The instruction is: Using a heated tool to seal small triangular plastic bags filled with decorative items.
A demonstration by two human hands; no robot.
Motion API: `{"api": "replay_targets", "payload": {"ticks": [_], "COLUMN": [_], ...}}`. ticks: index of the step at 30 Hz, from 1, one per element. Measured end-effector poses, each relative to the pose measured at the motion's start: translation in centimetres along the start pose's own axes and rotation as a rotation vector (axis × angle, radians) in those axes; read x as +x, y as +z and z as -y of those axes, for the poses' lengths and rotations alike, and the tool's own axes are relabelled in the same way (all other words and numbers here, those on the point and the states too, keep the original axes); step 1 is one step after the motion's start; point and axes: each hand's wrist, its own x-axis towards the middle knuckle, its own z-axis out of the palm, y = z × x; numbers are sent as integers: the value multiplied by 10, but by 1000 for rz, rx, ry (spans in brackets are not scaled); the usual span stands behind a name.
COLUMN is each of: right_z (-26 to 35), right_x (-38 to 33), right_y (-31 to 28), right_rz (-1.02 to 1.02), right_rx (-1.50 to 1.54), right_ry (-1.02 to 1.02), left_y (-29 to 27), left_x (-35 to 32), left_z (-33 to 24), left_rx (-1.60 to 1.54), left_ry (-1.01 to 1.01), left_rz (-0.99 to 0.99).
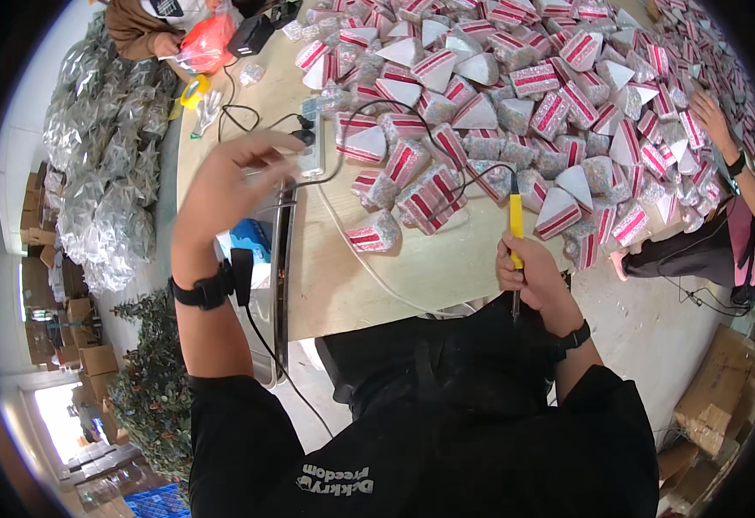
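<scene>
Right hand point(537, 274) grips yellow tool point(516, 220); left hand point(229, 183), blurred, loosely spread near power strip point(311, 161); black cable point(386, 101) crosses heaped wedges point(437, 200).

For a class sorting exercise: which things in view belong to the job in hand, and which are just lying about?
Seemingly part of the job:
yellow-handled corded tool, in the right hand
white power strip, near the blurred left hand
striped wedges, heaped on the table

Apparently just lying about:
yellow tape roll
leafy greenery
silvery wrapped bundles
cardboard boxes
</scene>
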Motion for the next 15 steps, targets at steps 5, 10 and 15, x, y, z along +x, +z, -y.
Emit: {"api": "replay_targets", "payload": {"ticks": [5, 10, 15], "right_z": [-7, -14, -18], "right_x": [19, 28, 26], "right_y": [-25, -37, -31], "right_rz": [39, -33, -20], "right_rx": [160, 121, 97], "right_ry": [93, 23, -88], "left_y": [-33, -14, -2], "left_x": [64, 125, 154], "left_z": [81, 154, 186], "left_rx": [383, 583, 681], "left_ry": [-124, -113, -124], "left_rz": [-248, -120, -15]}}
